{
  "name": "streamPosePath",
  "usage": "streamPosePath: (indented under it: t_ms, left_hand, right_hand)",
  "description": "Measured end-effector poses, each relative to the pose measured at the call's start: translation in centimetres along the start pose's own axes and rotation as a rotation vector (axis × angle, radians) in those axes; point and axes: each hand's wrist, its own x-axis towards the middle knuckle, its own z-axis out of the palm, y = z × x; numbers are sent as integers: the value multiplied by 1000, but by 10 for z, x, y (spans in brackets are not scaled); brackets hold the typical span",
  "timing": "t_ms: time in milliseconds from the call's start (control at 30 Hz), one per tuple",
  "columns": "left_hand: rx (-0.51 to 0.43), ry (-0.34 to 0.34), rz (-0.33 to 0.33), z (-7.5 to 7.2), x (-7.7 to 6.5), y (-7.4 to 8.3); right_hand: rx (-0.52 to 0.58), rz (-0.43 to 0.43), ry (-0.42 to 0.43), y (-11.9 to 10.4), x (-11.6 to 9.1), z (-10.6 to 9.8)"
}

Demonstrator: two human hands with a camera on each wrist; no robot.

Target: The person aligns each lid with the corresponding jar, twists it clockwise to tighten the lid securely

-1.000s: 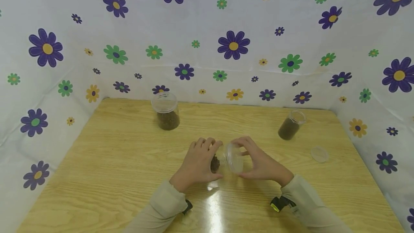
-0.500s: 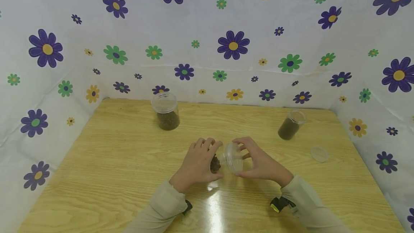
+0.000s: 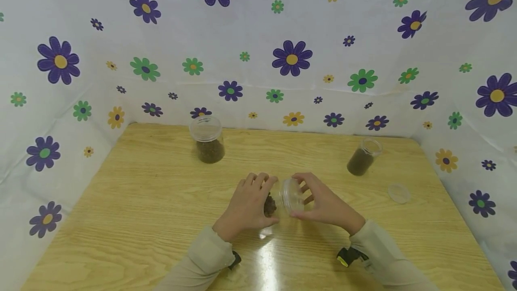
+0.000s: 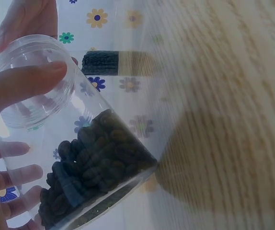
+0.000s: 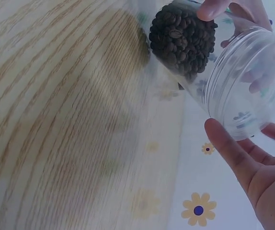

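Note:
A clear jar (image 4: 92, 96) part filled with dark coffee beans (image 5: 180, 38) is held tilted, its screw lid (image 3: 292, 196) toward the right. Its lower edge is close to the wooden table in the left wrist view. My left hand (image 3: 248, 203) grips the jar's body, thumb on the near side and fingers round the far side. The right hand (image 3: 329, 203) holds the clear lid by its rim, with the thumb (image 5: 226, 143) at the lid's edge and the fingers spread round the far side. The lid sits on the jar's mouth.
A wider lidded jar (image 3: 210, 149) of dark contents stands at the back left of the table (image 3: 133, 192). At the back right is a narrower open jar (image 3: 361, 160) of dark contents. Near it lies a loose clear lid (image 3: 399, 193). Flower-patterned cloth (image 3: 258, 26) surrounds the table.
My right thumb has slid a little left along the near edge of the lid, and the right fingers have shifted round it. The left hand and jar stay nearly in place.

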Motion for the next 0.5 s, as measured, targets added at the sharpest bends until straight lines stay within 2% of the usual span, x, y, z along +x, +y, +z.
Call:
streamPosePath:
  t_ms: [267, 500]
  left_hand:
    - [24, 12, 28, -1, -1, 3]
    - [59, 19, 44, 1, -1, 5]
  right_hand:
    - [-12, 120, -14, -6, 4, -1]
    - [-73, 159, -44, -7, 3, -1]
